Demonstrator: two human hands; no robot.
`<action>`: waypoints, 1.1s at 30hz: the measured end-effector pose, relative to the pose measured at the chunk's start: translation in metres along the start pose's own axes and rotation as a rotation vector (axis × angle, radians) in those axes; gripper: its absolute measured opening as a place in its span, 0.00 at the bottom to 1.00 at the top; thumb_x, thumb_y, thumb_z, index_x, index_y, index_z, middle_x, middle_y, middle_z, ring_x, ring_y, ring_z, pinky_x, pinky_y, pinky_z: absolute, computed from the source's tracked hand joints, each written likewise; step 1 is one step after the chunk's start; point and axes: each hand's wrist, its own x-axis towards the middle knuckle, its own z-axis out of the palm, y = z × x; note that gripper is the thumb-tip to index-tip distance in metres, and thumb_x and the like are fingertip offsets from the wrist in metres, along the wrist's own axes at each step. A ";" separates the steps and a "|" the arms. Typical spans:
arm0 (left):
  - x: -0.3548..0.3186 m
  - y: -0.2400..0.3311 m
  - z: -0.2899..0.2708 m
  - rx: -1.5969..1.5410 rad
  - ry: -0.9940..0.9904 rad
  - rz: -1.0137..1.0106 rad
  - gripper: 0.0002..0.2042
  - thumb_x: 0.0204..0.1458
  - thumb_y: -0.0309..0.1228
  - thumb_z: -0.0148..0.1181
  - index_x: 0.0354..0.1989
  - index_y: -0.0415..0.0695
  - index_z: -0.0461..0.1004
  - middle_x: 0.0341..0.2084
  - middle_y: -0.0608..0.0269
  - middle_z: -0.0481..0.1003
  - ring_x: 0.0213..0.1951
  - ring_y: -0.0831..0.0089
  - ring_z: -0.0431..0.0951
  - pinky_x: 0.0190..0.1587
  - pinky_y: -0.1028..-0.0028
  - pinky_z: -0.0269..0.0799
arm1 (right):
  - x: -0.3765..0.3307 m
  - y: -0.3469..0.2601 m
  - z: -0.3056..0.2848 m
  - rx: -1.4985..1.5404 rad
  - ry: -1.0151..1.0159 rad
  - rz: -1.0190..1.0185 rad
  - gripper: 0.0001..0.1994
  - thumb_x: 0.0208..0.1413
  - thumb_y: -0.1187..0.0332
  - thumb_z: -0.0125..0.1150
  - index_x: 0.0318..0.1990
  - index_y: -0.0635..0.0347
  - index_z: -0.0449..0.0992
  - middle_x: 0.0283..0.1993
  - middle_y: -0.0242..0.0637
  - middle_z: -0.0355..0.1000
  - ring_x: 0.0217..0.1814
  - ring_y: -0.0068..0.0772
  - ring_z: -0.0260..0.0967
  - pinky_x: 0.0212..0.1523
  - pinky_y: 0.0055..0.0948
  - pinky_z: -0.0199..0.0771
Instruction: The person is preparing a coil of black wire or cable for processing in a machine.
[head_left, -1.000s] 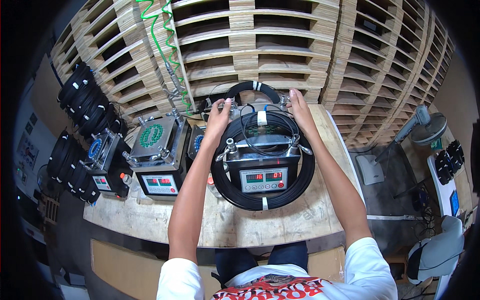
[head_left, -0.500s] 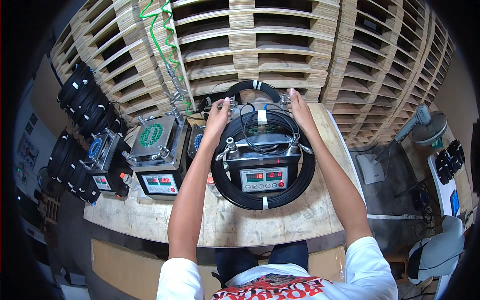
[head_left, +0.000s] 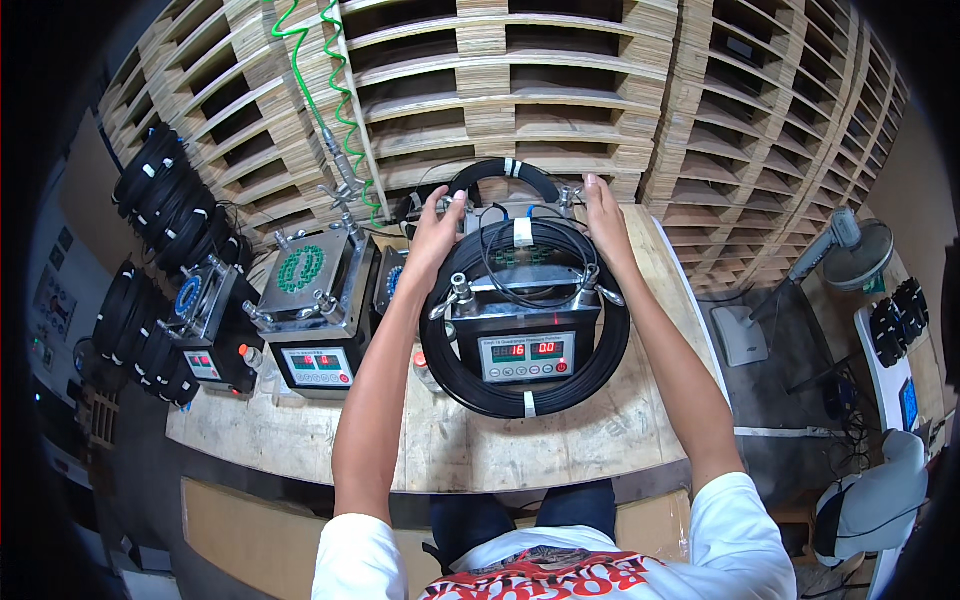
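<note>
Plainly, the two hands are held well apart, on either side of the rear of a metal-topped machine point(head_left: 527, 357) that is set on the right half of the wooden worktop point(head_left: 500, 460), back from its front edge. The left hand point(head_left: 437, 235) is raised beside the rear-left metal post, with thumb and fingers parted; whether the post is touched cannot be told. The right hand point(head_left: 606, 220) is held just beside the rear-right metal post point(head_left: 567, 197), its fingers pointed upward, and whether anything is gripped by it cannot be told. The front of the machine is ringed by a thick coil of black cable point(head_left: 490, 402), bound with white bands at top and bottom, and a thinner loop is draped over the top plate. A lit red display is framed within the coil. Toward the worktop's left edge, a machine with a green ring point(head_left: 301, 270) and a smaller one with a blue ring point(head_left: 188, 296) are placed side by side, with an orange-capped bottle point(head_left: 256, 362) stood between them. Beyond the back edge, wooden pallets point(head_left: 510, 85) are stacked, and a green hose point(head_left: 301, 75) is hung before them.
</note>
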 end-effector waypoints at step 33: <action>0.006 -0.010 -0.001 0.097 0.035 0.030 0.32 0.63 0.54 0.53 0.65 0.39 0.65 0.48 0.54 0.77 0.45 0.71 0.75 0.48 0.74 0.70 | 0.006 0.013 0.003 0.048 -0.192 0.053 0.26 0.70 0.48 0.46 0.64 0.56 0.68 0.46 0.41 0.75 0.47 0.30 0.73 0.42 0.27 0.74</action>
